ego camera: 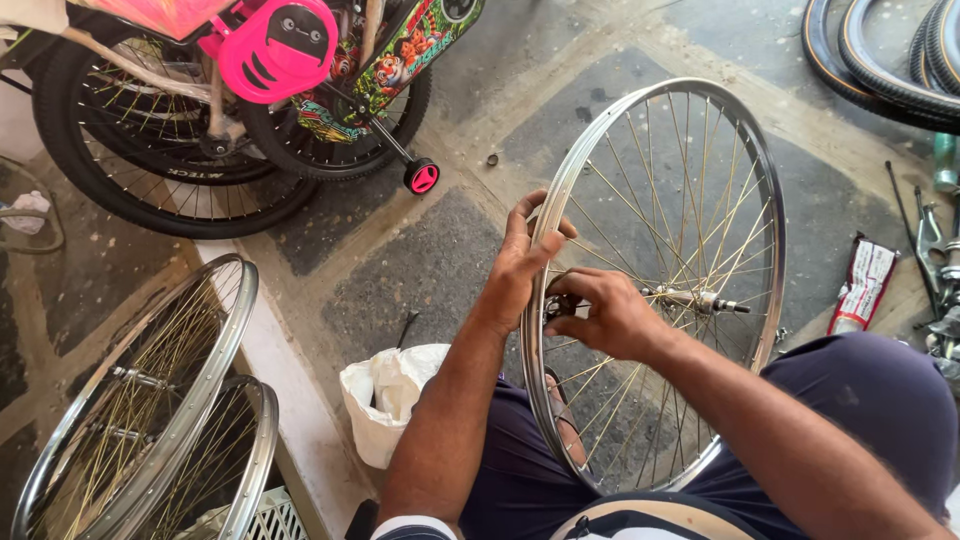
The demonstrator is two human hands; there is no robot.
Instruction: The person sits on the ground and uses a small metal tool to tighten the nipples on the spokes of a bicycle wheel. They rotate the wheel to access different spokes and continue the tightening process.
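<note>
Head view shows the left hand (520,262) clasping the rim of a spoked bicycle wheel (690,150), which stands upright between the person's knees. Just right of it, the right hand (605,315) pinches something small at the hub (690,297) (too small to tell what). Below the left forearm sits a white plastic bag (385,400); farther left lean two more spoked rims (180,400).

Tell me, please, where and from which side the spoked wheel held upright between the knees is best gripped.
Probably at the bare silver rim of the spoked wheel, from its upper left edge, where the left hand already rests. The wheel stands upright, so that edge is open, while the right hand occupies the hub among close spokes.
</note>
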